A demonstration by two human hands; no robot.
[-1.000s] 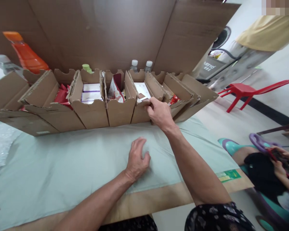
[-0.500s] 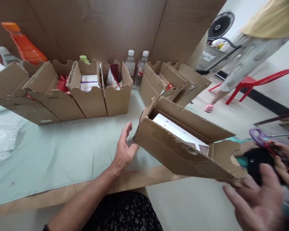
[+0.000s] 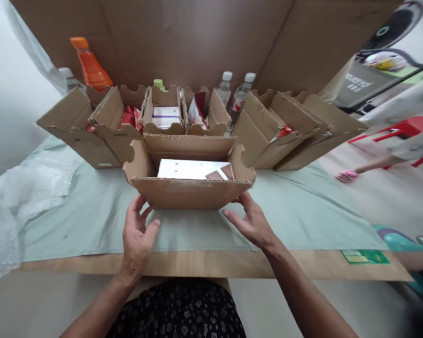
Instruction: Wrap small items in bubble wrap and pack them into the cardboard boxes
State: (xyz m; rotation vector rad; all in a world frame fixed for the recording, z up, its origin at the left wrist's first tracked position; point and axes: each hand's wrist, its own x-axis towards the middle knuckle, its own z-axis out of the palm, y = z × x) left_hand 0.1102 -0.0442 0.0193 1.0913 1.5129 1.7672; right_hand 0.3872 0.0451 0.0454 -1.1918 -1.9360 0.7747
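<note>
An open cardboard box (image 3: 188,193) sits lengthwise across the green cloth, in front of the row of other boxes. Inside it lies a white carton (image 3: 186,170) with a brown pattern at its right end. My left hand (image 3: 138,230) is at the box's lower left corner, its fingertips partly behind the cardboard and its thumb apart. At the lower right corner is my right hand (image 3: 250,220), fingers against the box's end and thumb stretched out in front.
Behind stand several cardboard boxes (image 3: 165,129) with packets, an orange bottle (image 3: 93,68) and clear bottles (image 3: 240,96). Bubble wrap (image 3: 38,188) lies left. A green packet (image 3: 364,256) is on the table's right front edge. A person's leg (image 3: 377,166) shows at right.
The box with the white carton has moved from the right, over the table edge, to the middle and now lies straight. My right hand has come in to its end. The view has turned left.
</note>
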